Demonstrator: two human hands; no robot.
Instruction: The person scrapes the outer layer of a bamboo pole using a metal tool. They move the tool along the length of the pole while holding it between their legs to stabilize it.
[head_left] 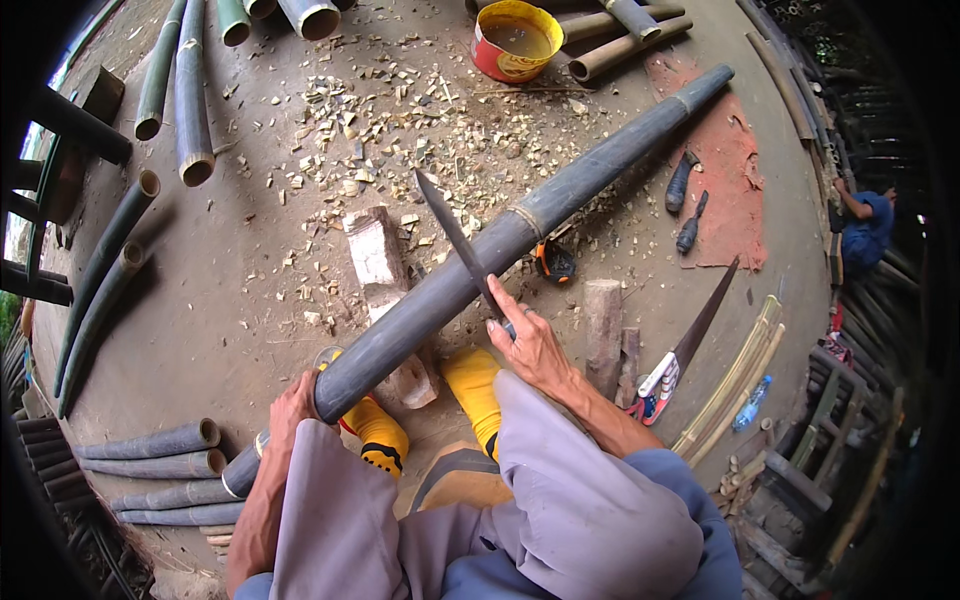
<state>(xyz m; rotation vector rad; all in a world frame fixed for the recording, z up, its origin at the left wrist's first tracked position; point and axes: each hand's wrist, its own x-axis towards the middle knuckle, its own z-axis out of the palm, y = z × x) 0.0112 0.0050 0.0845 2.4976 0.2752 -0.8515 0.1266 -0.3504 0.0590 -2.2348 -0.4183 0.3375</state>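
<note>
A long dark bamboo pole (585, 185) slants from my lap toward the far right, with a pale node ring near its middle. My left hand (293, 405) grips the pole's near end beside my left knee; some of its fingers are hidden. In my right hand (535, 345) is a knife (448, 222) with a long dark blade, held by its handle. The blade crosses the pole and its tip points to the far left. Below the pole lies a pale wooden block (375, 250), and a black and orange tape measure (554, 262) rests beside the pole.
Wood chips (370, 130) litter the floor. A red and yellow bucket (515, 42) holds murky liquid. Cut bamboo poles (195, 95) lie at the left. On the right are a handsaw (690, 350), a red mat (735, 190), a plastic bottle (752, 404) and another person (867, 225).
</note>
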